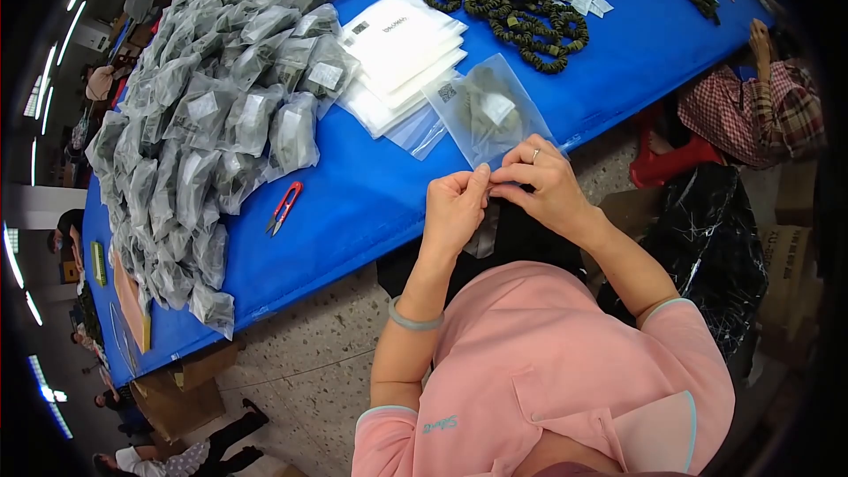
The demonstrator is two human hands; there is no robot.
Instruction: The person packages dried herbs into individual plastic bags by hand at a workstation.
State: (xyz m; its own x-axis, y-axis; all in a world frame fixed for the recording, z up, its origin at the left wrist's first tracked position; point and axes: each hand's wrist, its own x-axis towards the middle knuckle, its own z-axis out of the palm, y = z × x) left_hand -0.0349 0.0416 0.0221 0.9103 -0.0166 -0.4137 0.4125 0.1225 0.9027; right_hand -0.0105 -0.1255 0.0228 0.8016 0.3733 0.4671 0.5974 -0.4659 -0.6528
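Both hands, the left hand point(485, 178) and right hand point(495, 184), are pinched narrow, fingertips meeting just beside the near edge of a filled bag point(477, 124); what they grip is too small to tell. The bag lies on the blue tabletop point(353, 203), beside white bags point(402, 40), with red snips point(284, 206) apart to the left.
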